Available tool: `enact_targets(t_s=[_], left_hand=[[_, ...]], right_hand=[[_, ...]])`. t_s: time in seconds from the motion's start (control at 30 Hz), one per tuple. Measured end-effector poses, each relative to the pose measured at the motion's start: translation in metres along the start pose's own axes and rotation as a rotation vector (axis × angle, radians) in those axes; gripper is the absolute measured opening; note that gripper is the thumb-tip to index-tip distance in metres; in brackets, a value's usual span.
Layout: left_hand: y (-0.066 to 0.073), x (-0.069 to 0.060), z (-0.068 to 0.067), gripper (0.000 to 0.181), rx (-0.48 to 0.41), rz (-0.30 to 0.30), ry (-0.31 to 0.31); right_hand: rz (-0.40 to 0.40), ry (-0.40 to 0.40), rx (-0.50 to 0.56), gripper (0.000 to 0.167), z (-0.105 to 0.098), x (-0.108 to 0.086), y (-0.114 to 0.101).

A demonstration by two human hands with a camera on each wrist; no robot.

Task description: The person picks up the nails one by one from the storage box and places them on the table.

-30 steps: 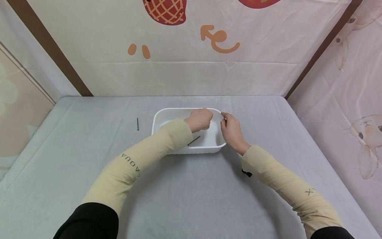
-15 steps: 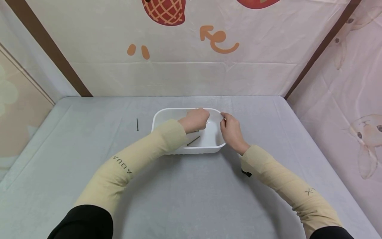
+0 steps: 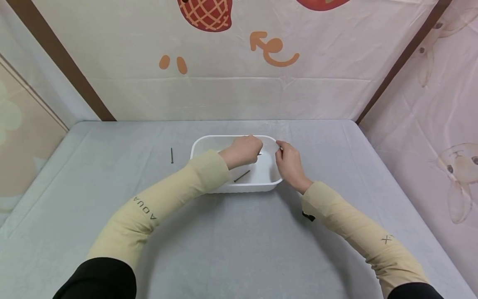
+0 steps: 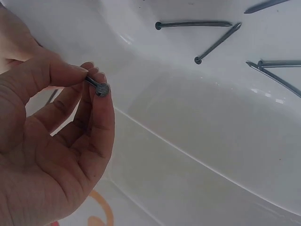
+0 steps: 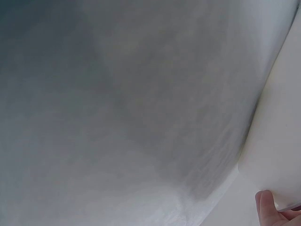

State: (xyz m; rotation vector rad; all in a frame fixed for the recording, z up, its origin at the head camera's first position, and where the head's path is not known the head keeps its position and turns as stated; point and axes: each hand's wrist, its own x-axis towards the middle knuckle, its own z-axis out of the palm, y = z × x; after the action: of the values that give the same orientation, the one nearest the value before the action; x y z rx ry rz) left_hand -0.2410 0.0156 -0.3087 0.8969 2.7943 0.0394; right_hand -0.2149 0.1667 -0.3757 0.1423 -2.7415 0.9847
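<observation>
Nails sit in white tray, I have left hand pinching another nail, right hand gripping tray rim; lone nail on desk looks outstanding.

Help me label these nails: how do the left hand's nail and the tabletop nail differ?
The held nail is pinched in the left hand; the tabletop nail lies untouched. Fingers partly hide the held nail; the tabletop nail shows full length. The held nail is over the white tray; the tabletop nail lies outside it. Both are dark and slender, with heads.

Grey table, 1 white tray, 1 nail
</observation>
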Motion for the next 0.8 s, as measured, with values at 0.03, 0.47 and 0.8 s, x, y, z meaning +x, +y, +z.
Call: enact_targets(t_s=[0.03, 0.47, 0.8], left_hand=[[0.0, -0.001, 0.0, 0.011, -0.001, 0.005, 0.003], [-0.004, -0.009, -0.002, 0.009, -0.021, 0.033, 0.042], [-0.007, -0.016, -0.003, 0.01, -0.039, 0.035, 0.049]], right_hand=[[0.001, -0.001, -0.001, 0.036, 0.0, 0.0, 0.0], [-0.015, 0.018, -0.016, 0.036, 0.001, 0.0, 0.001], [-0.008, 0.012, -0.007, 0.036, 0.002, 0.001, 0.002]])
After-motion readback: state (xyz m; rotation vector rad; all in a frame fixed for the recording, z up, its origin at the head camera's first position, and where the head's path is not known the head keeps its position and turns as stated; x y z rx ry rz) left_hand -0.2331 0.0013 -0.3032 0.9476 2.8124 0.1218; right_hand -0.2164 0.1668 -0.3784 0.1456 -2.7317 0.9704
